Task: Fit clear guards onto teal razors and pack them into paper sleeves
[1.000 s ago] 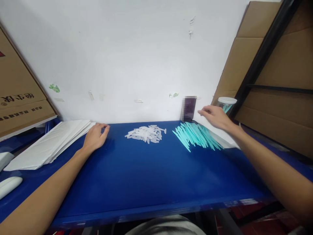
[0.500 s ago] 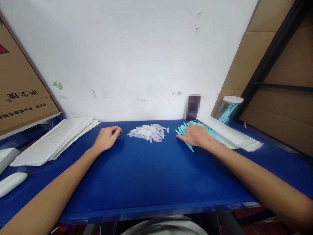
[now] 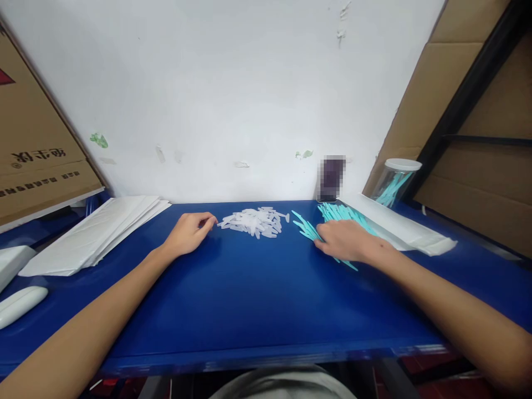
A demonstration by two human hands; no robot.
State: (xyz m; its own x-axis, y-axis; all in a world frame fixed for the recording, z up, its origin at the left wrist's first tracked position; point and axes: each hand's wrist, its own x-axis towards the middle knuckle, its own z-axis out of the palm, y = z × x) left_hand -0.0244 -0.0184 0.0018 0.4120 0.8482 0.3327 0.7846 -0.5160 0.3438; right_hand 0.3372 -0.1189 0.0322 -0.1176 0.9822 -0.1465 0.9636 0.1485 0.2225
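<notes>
teal sticks [image 3: 338, 213] are pressed under the flat, spread right hand [image 3: 347, 242], long axes slanting far-left to near-right; white pieces [image 3: 254, 221] are seen just beside the loosely curled, empty left hand [image 3: 189, 234].

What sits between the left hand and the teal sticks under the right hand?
In the head view, a heap of white pieces lies between the left hand and the teal sticks.

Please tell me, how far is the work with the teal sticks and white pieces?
Done: the lidded jar already holds a few sticks. In hand: the right hand lies flat on the loose teal pile; the left hand rests beside the white pieces, holding nothing. Left: both piles are large, and the bags lie flat, seemingly unfilled.
</notes>
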